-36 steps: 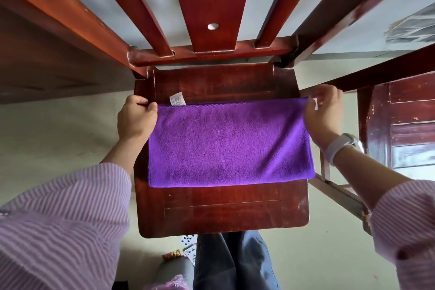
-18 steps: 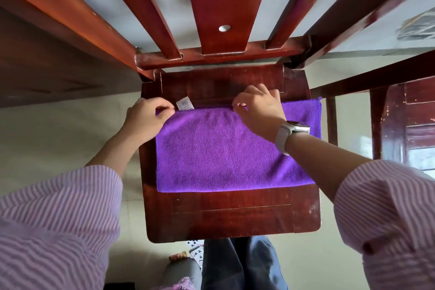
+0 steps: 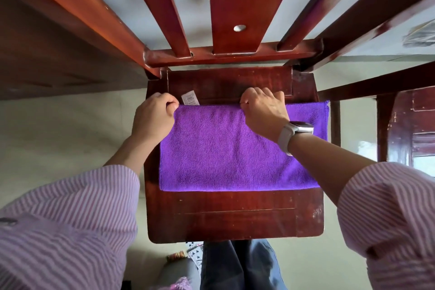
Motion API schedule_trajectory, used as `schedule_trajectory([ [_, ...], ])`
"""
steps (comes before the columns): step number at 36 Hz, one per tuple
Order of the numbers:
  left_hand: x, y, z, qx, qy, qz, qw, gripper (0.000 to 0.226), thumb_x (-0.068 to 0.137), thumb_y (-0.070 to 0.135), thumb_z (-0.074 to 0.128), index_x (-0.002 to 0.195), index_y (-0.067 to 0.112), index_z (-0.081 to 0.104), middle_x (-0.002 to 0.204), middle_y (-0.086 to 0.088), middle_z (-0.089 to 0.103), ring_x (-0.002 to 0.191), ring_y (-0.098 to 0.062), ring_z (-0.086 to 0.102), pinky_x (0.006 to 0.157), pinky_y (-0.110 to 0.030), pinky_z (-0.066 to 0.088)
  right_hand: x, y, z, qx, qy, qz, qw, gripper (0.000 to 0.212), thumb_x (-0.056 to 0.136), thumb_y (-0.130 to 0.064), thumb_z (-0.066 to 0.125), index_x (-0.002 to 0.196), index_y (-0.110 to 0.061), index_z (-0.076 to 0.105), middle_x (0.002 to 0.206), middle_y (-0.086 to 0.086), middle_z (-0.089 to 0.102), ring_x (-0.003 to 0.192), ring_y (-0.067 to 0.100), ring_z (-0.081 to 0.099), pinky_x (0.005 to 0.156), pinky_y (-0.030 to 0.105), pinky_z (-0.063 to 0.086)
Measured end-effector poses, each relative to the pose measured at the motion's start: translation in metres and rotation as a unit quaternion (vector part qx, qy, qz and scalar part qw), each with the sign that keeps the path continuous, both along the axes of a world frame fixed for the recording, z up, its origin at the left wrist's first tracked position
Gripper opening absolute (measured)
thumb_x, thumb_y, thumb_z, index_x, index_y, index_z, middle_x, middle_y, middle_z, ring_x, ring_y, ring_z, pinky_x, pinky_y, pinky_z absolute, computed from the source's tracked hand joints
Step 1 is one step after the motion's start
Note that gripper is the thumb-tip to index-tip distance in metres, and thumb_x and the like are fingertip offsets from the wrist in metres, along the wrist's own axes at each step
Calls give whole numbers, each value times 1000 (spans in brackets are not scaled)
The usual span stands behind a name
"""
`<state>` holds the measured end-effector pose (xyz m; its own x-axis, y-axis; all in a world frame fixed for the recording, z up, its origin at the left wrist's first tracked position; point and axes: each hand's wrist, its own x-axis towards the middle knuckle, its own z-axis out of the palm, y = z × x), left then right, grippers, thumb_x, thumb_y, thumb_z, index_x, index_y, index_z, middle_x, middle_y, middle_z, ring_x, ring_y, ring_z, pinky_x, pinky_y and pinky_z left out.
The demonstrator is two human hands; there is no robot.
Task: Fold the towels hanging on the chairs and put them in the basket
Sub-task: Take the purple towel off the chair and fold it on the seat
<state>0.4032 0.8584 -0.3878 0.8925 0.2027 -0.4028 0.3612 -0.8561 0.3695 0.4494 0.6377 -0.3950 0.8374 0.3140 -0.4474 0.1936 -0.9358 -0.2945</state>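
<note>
Left hand [image 3: 154,115] pinching the far left corner of the purple towel [image 3: 226,148], right hand [image 3: 264,108] with fingers curled over the far edge near its middle, probably gripping it, towel lying folded flat on the wooden chair seat [image 3: 235,216], white label [image 3: 190,99] at the far edge, watch [image 3: 295,133] on the right wrist

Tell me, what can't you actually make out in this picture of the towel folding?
- Basket: nowhere in the head view.
- Tag print: too small to read.
- Towel far edge under the right hand and corner under the left hand: covered by fingers.
- Towel's layers: only the top shows.
- Cards on the floor: mostly hidden by the chair seat.
</note>
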Motion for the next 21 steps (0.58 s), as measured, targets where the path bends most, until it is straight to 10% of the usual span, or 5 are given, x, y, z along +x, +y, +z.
schedule_trajectory([
  [12, -22, -22, 7, 106, -130, -12, 986, 29, 85, 16, 51, 114, 11, 56, 119, -11, 54, 113, -33, 46, 89, -45, 37, -25, -9, 14, 126, -180, -12, 975, 26, 76, -15, 43, 94, -14, 62, 95, 8, 61, 89, 27, 51, 79, 37, 31],
  [21, -47, -65, -24, 118, -39, -162, 979, 52, 89, 38, 34, 140, 25, 36, 149, -10, 31, 138, -36, 23, 107, -59, 18, -62, -37, -13, -57, -108, 73, 990, 51, 88, -33, 37, 139, -28, 36, 147, 7, 36, 136, 31, 32, 105, 65, 18],
])
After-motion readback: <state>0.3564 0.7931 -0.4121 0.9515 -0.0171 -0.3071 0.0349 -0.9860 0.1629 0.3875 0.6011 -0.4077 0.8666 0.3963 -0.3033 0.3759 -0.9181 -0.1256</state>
